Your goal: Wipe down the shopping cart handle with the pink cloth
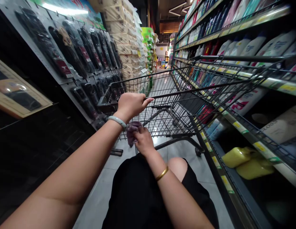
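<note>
A black wire shopping cart (162,122) stands right in front of my knees. My left hand (130,104), with a pale bangle at its wrist, is closed around the cart's top rim, thumb pointing right. Below it my right hand (145,141), with a gold bangle on the wrist, grips a crumpled purple-grey cloth (133,132). The cloth is against or very near the side mesh of the basket; whether it touches the wires I cannot tell. I see no goods inside the basket.
Shelves (255,146) of bottles line the right side, with yellow bottles (237,157) low down. Packaged dark items (83,47) hang on the left beside stacked wrapped packs (130,41). Grey floor tiles (100,190) run along the aisle. A cart wheel (198,152) is near the right shelf.
</note>
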`<move>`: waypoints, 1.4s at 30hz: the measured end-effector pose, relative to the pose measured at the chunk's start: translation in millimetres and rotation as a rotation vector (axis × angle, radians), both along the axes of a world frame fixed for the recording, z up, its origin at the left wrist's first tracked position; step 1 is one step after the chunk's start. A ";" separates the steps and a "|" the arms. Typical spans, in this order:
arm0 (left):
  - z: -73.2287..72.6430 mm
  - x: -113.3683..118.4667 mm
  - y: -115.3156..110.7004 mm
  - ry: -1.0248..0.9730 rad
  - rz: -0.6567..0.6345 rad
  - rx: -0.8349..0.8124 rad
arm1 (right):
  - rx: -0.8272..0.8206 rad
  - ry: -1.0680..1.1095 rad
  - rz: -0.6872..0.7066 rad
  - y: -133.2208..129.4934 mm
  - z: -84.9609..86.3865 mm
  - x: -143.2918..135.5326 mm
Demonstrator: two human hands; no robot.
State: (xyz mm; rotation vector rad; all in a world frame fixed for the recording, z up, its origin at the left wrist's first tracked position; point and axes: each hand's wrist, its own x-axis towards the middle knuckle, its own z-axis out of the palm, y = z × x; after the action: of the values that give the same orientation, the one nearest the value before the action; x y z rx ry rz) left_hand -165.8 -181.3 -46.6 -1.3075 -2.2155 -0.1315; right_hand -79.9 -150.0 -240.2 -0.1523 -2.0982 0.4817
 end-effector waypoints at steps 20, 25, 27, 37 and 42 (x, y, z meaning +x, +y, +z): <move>-7.1 -11.2 0.3 0.015 -0.045 0.099 | -0.319 -0.433 -0.158 -2.7 -10.9 14.5; -9.3 -8.9 1.1 0.022 -0.028 0.138 | -0.231 -0.076 -0.186 13.1 22.4 25.4; -9.7 -8.0 1.5 0.030 -0.017 0.147 | -0.172 -0.099 -0.172 10.6 16.7 21.4; -11.9 -12.3 2.1 0.033 -0.016 0.169 | -0.263 -0.119 -0.164 18.6 22.0 25.4; -10.8 -9.7 2.1 0.037 0.000 0.154 | -0.278 0.027 -0.195 52.5 36.8 42.6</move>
State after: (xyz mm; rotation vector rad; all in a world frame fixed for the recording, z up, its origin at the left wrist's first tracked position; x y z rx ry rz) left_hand -175.5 -179.2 -57.4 -1.2169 -2.1292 -0.2707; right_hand -37.3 -97.5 -203.4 -0.5035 -1.9573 0.6512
